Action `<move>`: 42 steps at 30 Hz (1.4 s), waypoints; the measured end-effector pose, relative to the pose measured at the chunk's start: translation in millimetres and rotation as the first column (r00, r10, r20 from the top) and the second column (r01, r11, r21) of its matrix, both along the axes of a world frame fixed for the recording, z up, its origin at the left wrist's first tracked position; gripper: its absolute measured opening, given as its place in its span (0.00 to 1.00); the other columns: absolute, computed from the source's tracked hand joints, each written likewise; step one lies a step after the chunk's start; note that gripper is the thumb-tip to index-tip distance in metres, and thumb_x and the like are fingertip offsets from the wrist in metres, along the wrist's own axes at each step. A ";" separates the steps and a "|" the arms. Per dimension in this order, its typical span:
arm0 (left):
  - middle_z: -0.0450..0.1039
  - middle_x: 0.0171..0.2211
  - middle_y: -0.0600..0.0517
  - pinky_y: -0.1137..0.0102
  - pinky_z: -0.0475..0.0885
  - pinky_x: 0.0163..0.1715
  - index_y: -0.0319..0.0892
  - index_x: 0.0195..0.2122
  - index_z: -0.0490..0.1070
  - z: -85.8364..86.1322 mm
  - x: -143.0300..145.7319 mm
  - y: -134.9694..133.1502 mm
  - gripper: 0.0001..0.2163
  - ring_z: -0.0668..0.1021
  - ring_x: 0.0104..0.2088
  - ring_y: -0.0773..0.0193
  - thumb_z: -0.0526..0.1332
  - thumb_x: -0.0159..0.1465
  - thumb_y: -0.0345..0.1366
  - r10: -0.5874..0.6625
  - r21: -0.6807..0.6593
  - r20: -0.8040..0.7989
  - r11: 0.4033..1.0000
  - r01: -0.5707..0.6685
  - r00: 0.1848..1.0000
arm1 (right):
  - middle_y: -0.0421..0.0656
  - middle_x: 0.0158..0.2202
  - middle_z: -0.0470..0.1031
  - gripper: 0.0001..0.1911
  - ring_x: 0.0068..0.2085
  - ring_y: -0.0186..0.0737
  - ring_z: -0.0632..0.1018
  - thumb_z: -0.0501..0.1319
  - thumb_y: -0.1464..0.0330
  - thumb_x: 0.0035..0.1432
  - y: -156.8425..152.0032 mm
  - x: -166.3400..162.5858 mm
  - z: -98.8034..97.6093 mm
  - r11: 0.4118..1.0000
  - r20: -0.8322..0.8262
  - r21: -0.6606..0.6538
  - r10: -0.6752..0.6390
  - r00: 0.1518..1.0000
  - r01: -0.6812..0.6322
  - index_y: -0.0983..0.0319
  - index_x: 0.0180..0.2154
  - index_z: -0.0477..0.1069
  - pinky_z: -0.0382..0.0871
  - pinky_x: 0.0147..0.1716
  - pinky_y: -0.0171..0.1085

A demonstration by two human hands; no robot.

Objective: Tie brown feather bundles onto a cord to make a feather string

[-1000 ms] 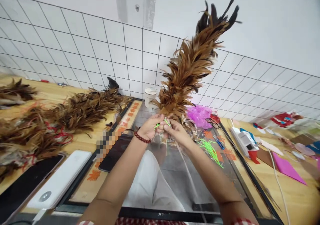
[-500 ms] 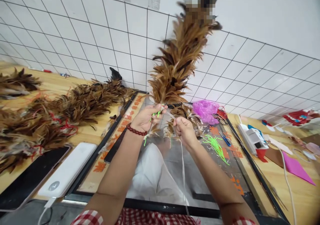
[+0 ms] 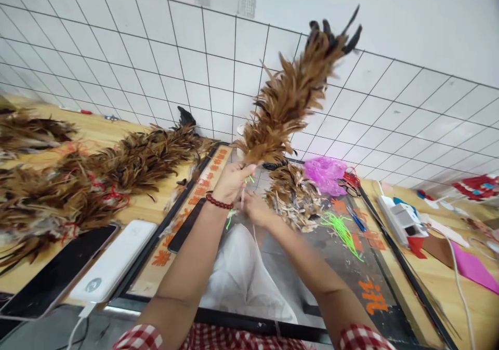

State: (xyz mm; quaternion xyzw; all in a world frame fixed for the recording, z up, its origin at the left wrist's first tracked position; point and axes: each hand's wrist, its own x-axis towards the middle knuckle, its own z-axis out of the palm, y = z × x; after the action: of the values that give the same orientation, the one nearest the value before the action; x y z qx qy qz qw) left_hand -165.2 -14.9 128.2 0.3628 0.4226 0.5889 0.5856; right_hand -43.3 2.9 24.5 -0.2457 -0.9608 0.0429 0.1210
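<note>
My left hand [image 3: 233,183], with a dark red bead bracelet, is closed around the lower end of a bundle of brown feathers [image 3: 288,106]. The bundle leans up and to the right, black-tipped at its top. Bright green string [image 3: 250,179] shows at my left thumb. Just below and to the right, my right hand [image 3: 254,207] is closed on a whitish strip [image 3: 242,197], close against the left hand; it is slightly blurred. From there the strip trails down over the glass board. Loose feathers [image 3: 292,197] lie in a pile to the right of my hands.
Finished-looking feather bundles [image 3: 132,163] tied with red string lie at left, near a white power bank [image 3: 114,261] and dark phones. At right are a purple plastic bag [image 3: 325,174], green strings [image 3: 343,230], blue-handled tweezers or snips [image 3: 357,219] and a power strip [image 3: 393,217].
My right hand has moved left and down, from apart to close beside my left hand, bringing the strip along. The feather bundle's top has dipped lower and to the right.
</note>
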 end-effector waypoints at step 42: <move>0.56 0.20 0.58 0.85 0.43 0.10 0.38 0.26 0.60 -9.1 12.9 6.0 0.13 0.54 0.13 0.81 0.63 0.58 0.39 -0.427 -0.012 0.501 0.867 0.499 0.753 | 0.39 0.22 0.70 0.11 0.25 0.35 0.69 0.61 0.59 0.53 -20.7 149.1 95.8 0.775 -0.516 -0.499 -0.625 0.586 0.388 0.61 0.28 0.73 0.61 0.27 0.35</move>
State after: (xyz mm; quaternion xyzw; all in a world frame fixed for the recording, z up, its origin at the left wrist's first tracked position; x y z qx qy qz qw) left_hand -152.3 -8.9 119.1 0.2543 0.2015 0.4643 0.8241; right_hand 105.8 -17.7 120.2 -0.4984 -0.7191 0.2512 0.4140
